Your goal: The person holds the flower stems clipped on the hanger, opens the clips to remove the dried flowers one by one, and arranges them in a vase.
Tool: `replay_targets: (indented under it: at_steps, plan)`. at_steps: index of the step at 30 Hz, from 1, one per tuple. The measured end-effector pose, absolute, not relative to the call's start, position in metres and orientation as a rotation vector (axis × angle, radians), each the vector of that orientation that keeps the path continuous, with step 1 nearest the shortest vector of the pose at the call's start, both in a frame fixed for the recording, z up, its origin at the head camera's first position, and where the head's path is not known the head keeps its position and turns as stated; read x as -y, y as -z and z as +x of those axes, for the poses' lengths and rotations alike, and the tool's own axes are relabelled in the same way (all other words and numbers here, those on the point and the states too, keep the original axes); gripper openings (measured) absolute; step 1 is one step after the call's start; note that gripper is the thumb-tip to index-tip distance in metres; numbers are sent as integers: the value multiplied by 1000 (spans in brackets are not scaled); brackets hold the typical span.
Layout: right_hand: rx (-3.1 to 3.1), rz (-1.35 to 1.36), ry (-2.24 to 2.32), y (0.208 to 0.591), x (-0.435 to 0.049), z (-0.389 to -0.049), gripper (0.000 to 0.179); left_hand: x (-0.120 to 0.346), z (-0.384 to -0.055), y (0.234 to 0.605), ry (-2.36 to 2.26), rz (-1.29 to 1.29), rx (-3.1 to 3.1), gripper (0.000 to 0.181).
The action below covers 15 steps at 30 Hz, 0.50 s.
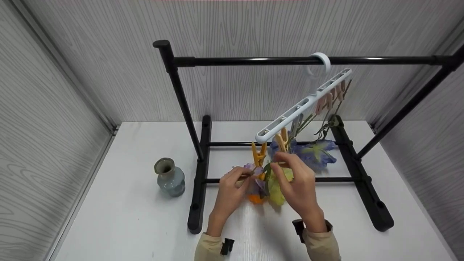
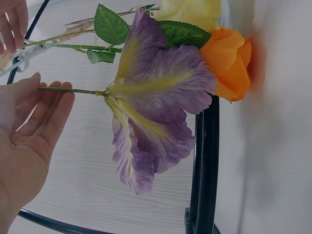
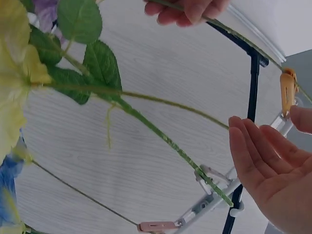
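A person's two hands work among artificial flowers hanging head-down from a white clip hanger (image 1: 314, 97), hooked over the rail of a black rack (image 1: 232, 61). The left hand (image 1: 232, 185) has the stem (image 2: 66, 89) of a purple flower (image 2: 161, 73) pinched between thumb and fingertips; the bloom hangs below that hand, just beside an orange flower (image 2: 226, 63). The right hand (image 1: 299, 185) is loosely open, thumb apart from gently bent fingers, beside the yellow flower (image 1: 277, 188); whether its fingertips touch that flower's stem is hard to tell.

The step in hand appears to be handling the purple flower's stem near an orange clip (image 3: 287, 92). The next move seems to call for a steady left pinch and a careful right hand, so neighbouring stems don't snag.

Both forearms reach in from the near edge, hands angled toward each other, wrists above the tabletop (image 1: 119, 217). A blue flower (image 1: 315, 154) hangs farther back; a small grey-blue vase (image 1: 172, 181) stands left of the rack.
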State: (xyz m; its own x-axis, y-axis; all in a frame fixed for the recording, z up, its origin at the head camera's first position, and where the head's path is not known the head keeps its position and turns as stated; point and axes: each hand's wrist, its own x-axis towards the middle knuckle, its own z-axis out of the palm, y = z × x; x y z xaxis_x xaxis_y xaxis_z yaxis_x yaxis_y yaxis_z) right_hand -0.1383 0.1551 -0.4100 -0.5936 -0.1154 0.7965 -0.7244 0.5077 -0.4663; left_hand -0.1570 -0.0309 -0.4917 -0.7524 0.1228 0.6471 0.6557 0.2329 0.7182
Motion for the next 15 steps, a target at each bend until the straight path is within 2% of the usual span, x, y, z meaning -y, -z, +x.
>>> replay_targets:
  at_steps: [7, 15]
  plan:
    - [2178, 790, -1166, 431, -143, -143, 22, 33, -155, 485, 1798, -698, 1934, 19]
    - [2318, 825, -1412, 456, -129, -148, 27, 36, -145, 458, 1825, -650, 1739, 22]
